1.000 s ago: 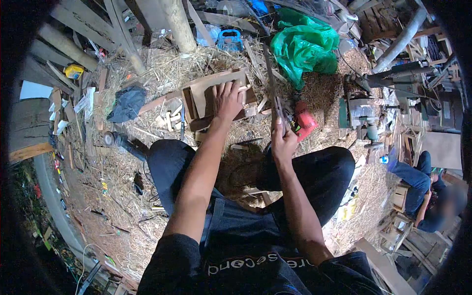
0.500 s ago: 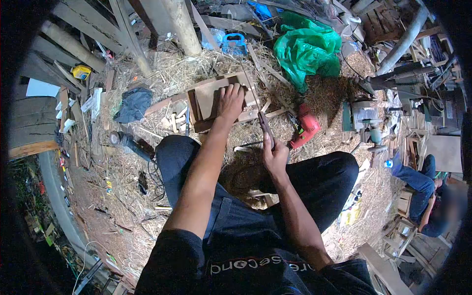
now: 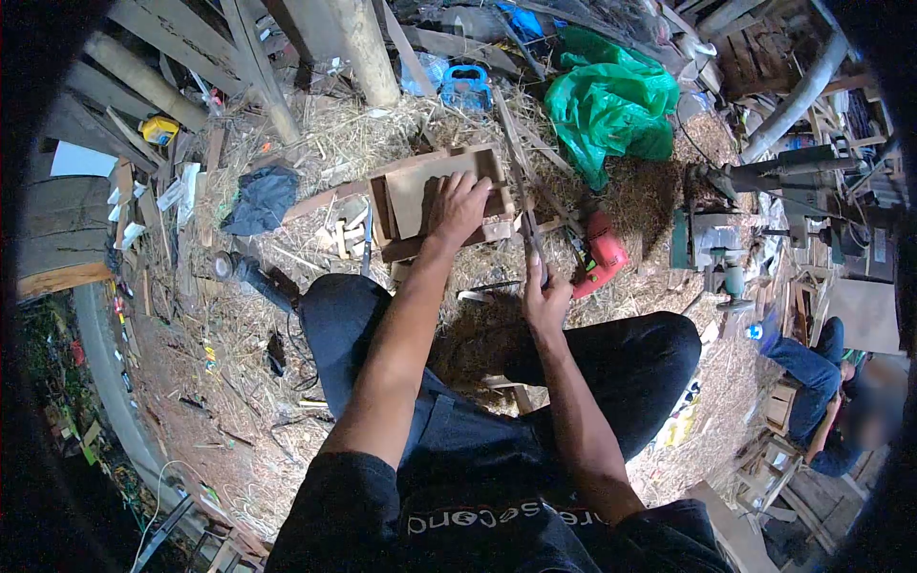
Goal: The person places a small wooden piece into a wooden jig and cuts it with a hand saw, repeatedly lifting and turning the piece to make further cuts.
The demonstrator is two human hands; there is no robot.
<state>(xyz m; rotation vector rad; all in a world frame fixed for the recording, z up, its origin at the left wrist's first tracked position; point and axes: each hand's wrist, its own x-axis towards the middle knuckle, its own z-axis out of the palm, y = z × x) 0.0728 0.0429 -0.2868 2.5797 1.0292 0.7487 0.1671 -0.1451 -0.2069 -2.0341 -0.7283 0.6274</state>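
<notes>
A shallow wooden box (image 3: 380, 212) sits on the straw-strewn ground in front of the seated person, with a thin brown panel (image 3: 409, 199) lying in it at a slight skew. The left hand (image 3: 460, 205) rests palm down on the panel, fingers stretched toward the box's right side and not wrapped around anything. Apart from it, just right of the box, the right hand (image 3: 547, 301) is closed around the handle of a long-bladed hand tool (image 3: 529, 227), which points away from the body; it may be a saw, but its edge is too fine to make out. To the right of the box lies a red power drill (image 3: 604, 250), and beyond the box's far right corner a crumpled green plastic bag (image 3: 611, 105). Pale wood offcuts (image 3: 344, 235) lie just left of the box, with a black crumpled sheet (image 3: 260, 201) farther left. Well to the box's right, another person (image 3: 812, 372) sits.
</notes>
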